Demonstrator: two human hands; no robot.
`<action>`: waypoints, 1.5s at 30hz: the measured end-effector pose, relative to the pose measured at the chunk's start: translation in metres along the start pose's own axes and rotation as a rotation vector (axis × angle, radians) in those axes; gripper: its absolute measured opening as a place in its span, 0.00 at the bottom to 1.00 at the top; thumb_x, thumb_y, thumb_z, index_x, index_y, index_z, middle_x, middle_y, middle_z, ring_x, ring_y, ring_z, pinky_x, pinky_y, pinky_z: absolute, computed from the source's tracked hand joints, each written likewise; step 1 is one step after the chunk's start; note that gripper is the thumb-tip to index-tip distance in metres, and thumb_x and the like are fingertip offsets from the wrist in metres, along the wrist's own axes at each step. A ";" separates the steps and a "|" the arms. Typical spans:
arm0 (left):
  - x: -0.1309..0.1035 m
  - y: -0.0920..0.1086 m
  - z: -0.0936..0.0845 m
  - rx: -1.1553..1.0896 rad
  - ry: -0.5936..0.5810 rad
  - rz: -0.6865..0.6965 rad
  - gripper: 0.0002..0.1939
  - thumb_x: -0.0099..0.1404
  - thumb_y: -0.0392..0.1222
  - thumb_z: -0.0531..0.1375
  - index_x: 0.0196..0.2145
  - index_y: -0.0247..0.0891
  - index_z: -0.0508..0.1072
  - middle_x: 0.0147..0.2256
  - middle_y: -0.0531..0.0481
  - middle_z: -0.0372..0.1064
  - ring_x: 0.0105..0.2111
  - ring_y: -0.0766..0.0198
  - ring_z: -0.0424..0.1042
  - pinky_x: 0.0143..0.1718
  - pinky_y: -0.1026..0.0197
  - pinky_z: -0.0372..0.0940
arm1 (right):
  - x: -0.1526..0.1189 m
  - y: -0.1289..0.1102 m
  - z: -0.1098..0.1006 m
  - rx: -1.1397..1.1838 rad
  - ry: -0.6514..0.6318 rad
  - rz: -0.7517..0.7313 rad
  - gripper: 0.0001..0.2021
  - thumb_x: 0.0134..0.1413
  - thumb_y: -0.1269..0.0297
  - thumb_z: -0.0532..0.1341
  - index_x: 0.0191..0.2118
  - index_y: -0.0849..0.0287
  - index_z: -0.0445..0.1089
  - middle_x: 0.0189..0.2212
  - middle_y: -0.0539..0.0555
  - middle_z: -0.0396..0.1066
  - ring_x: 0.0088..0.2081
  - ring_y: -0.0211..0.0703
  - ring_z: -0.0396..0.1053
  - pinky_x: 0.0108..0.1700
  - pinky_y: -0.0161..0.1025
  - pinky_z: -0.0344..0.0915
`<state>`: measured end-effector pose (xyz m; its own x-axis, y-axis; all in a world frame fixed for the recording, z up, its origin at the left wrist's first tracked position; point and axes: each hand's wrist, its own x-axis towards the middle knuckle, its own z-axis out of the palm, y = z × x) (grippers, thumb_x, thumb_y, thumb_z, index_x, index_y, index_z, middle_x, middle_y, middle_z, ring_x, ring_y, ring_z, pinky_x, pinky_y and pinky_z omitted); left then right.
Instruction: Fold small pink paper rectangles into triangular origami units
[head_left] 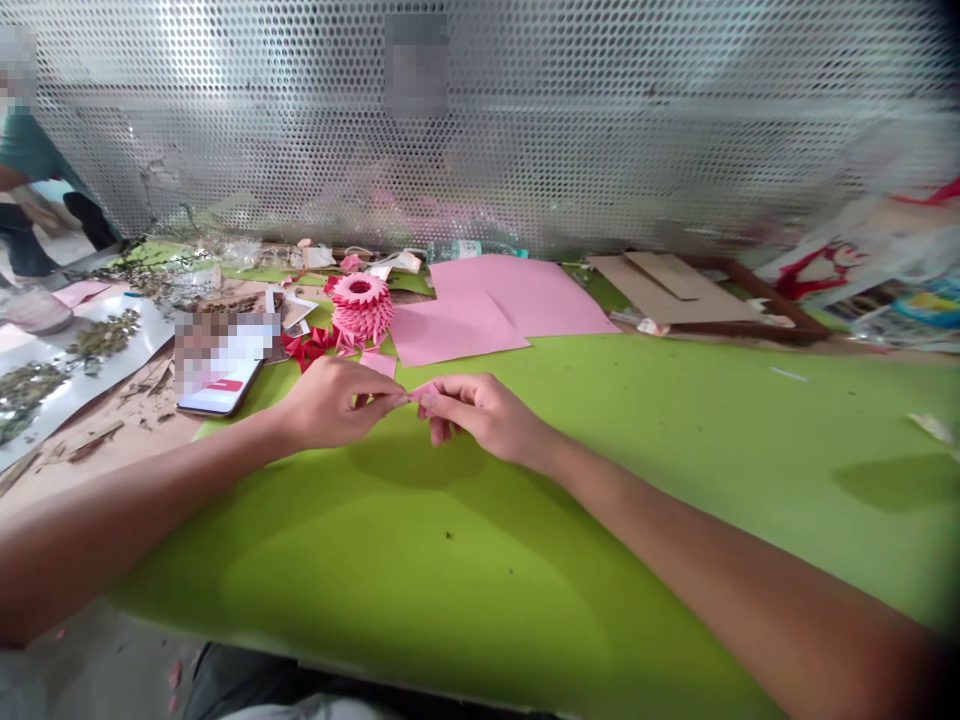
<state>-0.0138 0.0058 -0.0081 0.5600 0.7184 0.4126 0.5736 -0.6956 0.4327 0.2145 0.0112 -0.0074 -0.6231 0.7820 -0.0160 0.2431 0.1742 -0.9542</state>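
Between my two hands is a small piece of pink paper (421, 391), pinched from both sides above the green tabletop (480, 560). My left hand (339, 402) is closed, thumb and forefinger at the paper's left end. My right hand (480, 412) grips its right part, and the fingers hide most of its shape. Just beyond my left hand lies a small pink paper square (379, 362). Behind that stands a ring-shaped stack of folded pink and red paper (361, 308), with red folded paper pieces (311, 346) at its foot.
Large pink sheets (517, 295) lie at the back. A phone (225, 375) rests on the left near dried plant bits (105, 335). Brown cardboard (675, 290) sits back right, beside a printed plastic bag (825, 262). A perforated metal panel (525, 130) closes the far side. Another person (34, 160) is far left.
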 end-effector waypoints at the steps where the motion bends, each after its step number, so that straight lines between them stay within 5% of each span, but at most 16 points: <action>1: 0.000 0.001 0.000 -0.075 0.008 -0.032 0.14 0.69 0.43 0.57 0.32 0.37 0.81 0.28 0.48 0.79 0.25 0.66 0.73 0.26 0.67 0.62 | 0.000 -0.001 0.000 0.014 -0.004 -0.005 0.17 0.62 0.50 0.60 0.33 0.61 0.71 0.23 0.52 0.74 0.26 0.39 0.71 0.30 0.36 0.63; 5: 0.003 0.006 -0.002 -0.273 -0.004 -0.120 0.14 0.68 0.43 0.59 0.30 0.34 0.80 0.26 0.48 0.77 0.24 0.67 0.72 0.25 0.68 0.62 | -0.001 -0.002 0.001 0.022 0.005 -0.017 0.18 0.62 0.49 0.60 0.36 0.61 0.72 0.23 0.52 0.74 0.25 0.38 0.70 0.30 0.36 0.63; 10: 0.005 0.004 -0.007 -0.259 -0.091 -0.160 0.19 0.70 0.45 0.54 0.28 0.33 0.78 0.25 0.49 0.75 0.23 0.69 0.69 0.24 0.68 0.60 | -0.001 -0.002 0.002 0.007 0.025 -0.015 0.16 0.62 0.51 0.60 0.35 0.62 0.73 0.23 0.51 0.74 0.25 0.38 0.71 0.30 0.36 0.64; 17: 0.004 0.002 -0.004 -0.132 -0.075 -0.068 0.15 0.69 0.46 0.57 0.43 0.34 0.78 0.34 0.47 0.78 0.29 0.66 0.74 0.31 0.66 0.65 | 0.000 0.002 0.000 0.002 0.015 -0.005 0.15 0.63 0.53 0.60 0.36 0.61 0.73 0.23 0.51 0.73 0.26 0.39 0.71 0.31 0.36 0.64; 29: 0.003 0.010 0.003 -0.193 -0.049 -0.200 0.17 0.69 0.41 0.55 0.23 0.35 0.72 0.20 0.53 0.71 0.19 0.71 0.65 0.22 0.68 0.56 | 0.003 0.006 0.004 -0.070 0.039 -0.013 0.18 0.63 0.48 0.59 0.38 0.61 0.72 0.23 0.51 0.72 0.25 0.38 0.68 0.28 0.36 0.61; 39: 0.005 0.007 0.009 -0.233 -0.102 -0.199 0.15 0.70 0.47 0.56 0.32 0.34 0.74 0.23 0.53 0.67 0.21 0.70 0.62 0.22 0.67 0.53 | 0.004 0.007 0.002 -0.039 0.039 0.023 0.19 0.60 0.46 0.61 0.33 0.60 0.71 0.23 0.52 0.73 0.26 0.40 0.71 0.31 0.37 0.64; 45: 0.007 0.012 0.006 -0.242 -0.032 -0.187 0.18 0.71 0.43 0.54 0.25 0.35 0.70 0.22 0.53 0.67 0.21 0.70 0.62 0.25 0.67 0.56 | 0.005 0.007 0.003 -0.038 0.064 -0.035 0.15 0.62 0.51 0.59 0.37 0.60 0.72 0.28 0.53 0.73 0.29 0.40 0.71 0.34 0.39 0.67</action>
<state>0.0001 0.0024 -0.0050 0.4784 0.8309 0.2842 0.5115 -0.5267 0.6789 0.2107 0.0141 -0.0153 -0.5830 0.8116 0.0377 0.2504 0.2236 -0.9420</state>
